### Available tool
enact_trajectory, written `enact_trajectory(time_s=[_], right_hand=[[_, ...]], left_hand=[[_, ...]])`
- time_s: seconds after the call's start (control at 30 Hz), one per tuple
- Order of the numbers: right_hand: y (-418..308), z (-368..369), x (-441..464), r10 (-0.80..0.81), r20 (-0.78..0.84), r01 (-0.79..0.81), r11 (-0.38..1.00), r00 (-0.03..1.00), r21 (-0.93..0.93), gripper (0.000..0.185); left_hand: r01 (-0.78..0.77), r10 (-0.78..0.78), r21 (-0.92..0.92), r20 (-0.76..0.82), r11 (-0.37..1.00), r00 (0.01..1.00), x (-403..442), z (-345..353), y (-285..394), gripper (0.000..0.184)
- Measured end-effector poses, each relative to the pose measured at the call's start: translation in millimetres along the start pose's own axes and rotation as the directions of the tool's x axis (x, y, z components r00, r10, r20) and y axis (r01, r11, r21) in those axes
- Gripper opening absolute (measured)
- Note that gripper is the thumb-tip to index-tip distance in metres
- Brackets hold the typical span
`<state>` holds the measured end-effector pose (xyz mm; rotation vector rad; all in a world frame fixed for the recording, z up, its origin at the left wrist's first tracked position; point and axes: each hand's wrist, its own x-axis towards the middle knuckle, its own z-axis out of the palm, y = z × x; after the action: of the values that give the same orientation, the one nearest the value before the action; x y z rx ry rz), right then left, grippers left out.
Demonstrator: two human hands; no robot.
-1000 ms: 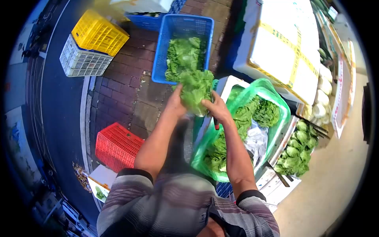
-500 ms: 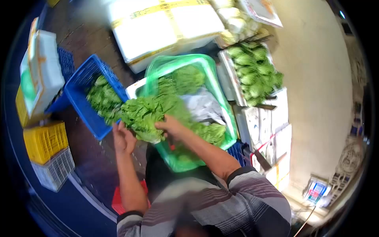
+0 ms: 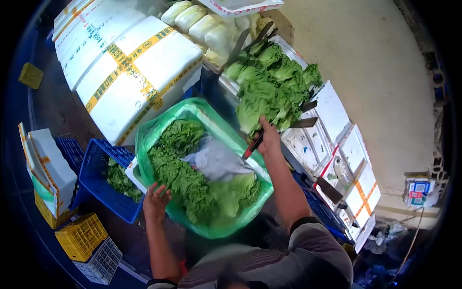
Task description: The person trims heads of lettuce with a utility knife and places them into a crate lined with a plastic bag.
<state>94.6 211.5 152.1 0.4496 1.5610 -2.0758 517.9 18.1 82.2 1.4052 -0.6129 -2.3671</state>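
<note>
My right hand (image 3: 270,138) is at the base of a leafy head of lettuce (image 3: 255,107), which it holds against the lettuce pile (image 3: 288,79). A slim red-and-black tool (image 3: 253,144), perhaps a knife, is also in that hand; its exact kind is unclear. My left hand (image 3: 156,204) is open with fingers apart and holds nothing, by the near left side of the box. The box (image 3: 211,120), lined with a green plastic bag (image 3: 144,139), contains several lettuce heads (image 3: 185,185) and a crumpled whitish plastic sheet (image 3: 216,159).
A blue crate (image 3: 98,183) with loose leaves stands left of the box. Taped white foam boxes (image 3: 139,72) stand behind. Pale cabbages (image 3: 202,26) lie at the back, and foam lids (image 3: 313,144) on the right. Yellow (image 3: 82,236) and grey crates (image 3: 101,260) sit at lower left.
My right hand has moved from the left side of the lined box to the lettuce pile on the right, with a head of lettuce. My left hand is now apart from the lettuce. The view has turned.
</note>
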Motion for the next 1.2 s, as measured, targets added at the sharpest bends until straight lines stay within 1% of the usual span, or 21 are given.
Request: enact_trajectory(time_s=[0.03, 0.1, 0.13, 0.23, 0.3, 0.37, 0.43, 0.5, 0.57, 0.6, 0.7, 0.73, 0.77, 0.8, 0.83, 0.87, 0.9, 0.97, 1.07, 1.13, 1.2], right_hand=[[-18, 9, 16, 0.057, -0.127, -0.052, 0.998, 0.99, 0.04, 0.027], [-30, 16, 76, -0.11, -0.109, 0.113, 0.993, 0.988, 0.017, 0.03], [-40, 27, 100, -0.114, -0.117, 0.12, 0.992, 0.987, 0.046, 0.032], [-59, 62, 170, -0.141, -0.134, 0.157, 0.98, 0.981, 0.119, 0.041], [-65, 83, 208, -0.171, -0.179, 0.184, 0.981, 0.969, 0.061, 0.041], [-63, 101, 237, -0.234, -0.22, 0.233, 0.972, 0.947, -0.031, 0.043], [-57, 113, 260, -0.335, -0.255, 0.302, 0.94, 0.907, -0.159, 0.045], [-38, 116, 285, -0.284, -0.213, 0.2, 0.917, 0.935, -0.345, 0.049], [-28, 117, 300, -0.262, -0.178, 0.139, 0.851, 0.948, -0.507, 0.059], [-20, 114, 323, -0.304, -0.206, 0.162, 0.843, 0.93, -0.513, 0.055], [-31, 114, 328, -0.225, -0.138, 0.152, 0.901, 0.965, -0.406, 0.045], [-29, 118, 328, -0.191, -0.267, 0.055, 0.894, 0.945, -0.446, 0.043], [-21, 113, 327, -0.269, -0.187, 0.162, 0.881, 0.945, -0.445, 0.046], [-15, 107, 345, -0.246, -0.235, 0.096, 0.855, 0.94, -0.509, 0.046], [-16, 98, 357, -0.222, -0.098, 0.149, 0.863, 0.97, -0.482, 0.047], [-17, 99, 360, -0.222, -0.084, 0.153, 0.857, 0.971, -0.492, 0.049], [-19, 107, 354, -0.218, -0.2, 0.094, 0.864, 0.955, -0.495, 0.052], [-28, 111, 318, -0.176, -0.193, 0.059, 0.866, 0.965, -0.496, 0.057], [-36, 89, 279, -0.157, -0.061, 0.111, 0.877, 0.986, -0.467, 0.052], [-28, 69, 231, -0.194, 0.109, 0.222, 0.874, 0.975, -0.432, 0.044], [2, 59, 161, -0.009, 0.221, 0.119, 0.864, 0.975, -0.49, 0.037]], left_hand=[[-0.006, 0.006, 0.008, -0.01, 1.0, 1.0, -1, 2, -3, 0.052], [-0.017, 0.016, -0.019, -0.04, 1.0, 0.999, -9, -13, -2, 0.051], [-0.023, 0.021, -0.035, -0.052, 0.999, 0.998, -12, -23, -1, 0.051], [-0.057, 0.044, -0.032, -0.303, 0.998, 0.952, -35, -53, 4, 0.044], [-0.085, 0.049, -0.11, -0.297, 0.99, 0.954, -53, -91, -2, 0.042], [-0.088, 0.06, -0.078, -0.315, 0.993, 0.947, -74, -133, -16, 0.035], [0.006, -0.005, 0.002, -0.495, 1.0, 0.869, -102, -154, -30, 0.032], [0.069, -0.066, -0.019, -0.604, 0.997, 0.794, -124, -217, -66, 0.041], [0.055, -0.09, -0.078, -0.563, 0.995, 0.821, -139, -301, -117, 0.042], [0.051, -0.102, -0.107, -0.55, 0.993, 0.829, -149, -321, -128, 0.042], [0.258, -0.279, -0.158, -0.787, 0.953, 0.55, -172, -270, -124, 0.04], [0.209, -0.258, -0.163, -0.755, 0.964, 0.602, -171, -275, -129, 0.039], [0.156, -0.236, -0.177, -0.73, 0.972, 0.642, -168, -286, -135, 0.037], [0.205, -0.277, -0.186, -0.646, 0.961, 0.711, -166, -306, -136, 0.037], [0.096, -0.186, -0.166, -0.708, 0.981, 0.682, -152, -287, -131, 0.038], [0.018, -0.197, -0.252, -0.711, 0.968, 0.675, -143, -246, -113, 0.039], [0.044, -0.167, -0.188, -0.713, 0.981, 0.681, -138, -217, -96, 0.037], [0.024, -0.098, -0.126, -0.628, 0.992, 0.772, -118, -197, -77, 0.038], [-0.055, 0.036, -0.022, -0.507, 0.998, 0.861, -98, -166, -55, 0.044], [-0.076, 0.132, 0.121, -0.564, 0.99, 0.815, -90, -130, -38, 0.045], [-0.084, 0.137, 0.123, -0.535, 0.989, 0.834, -74, -97, -25, 0.044]])
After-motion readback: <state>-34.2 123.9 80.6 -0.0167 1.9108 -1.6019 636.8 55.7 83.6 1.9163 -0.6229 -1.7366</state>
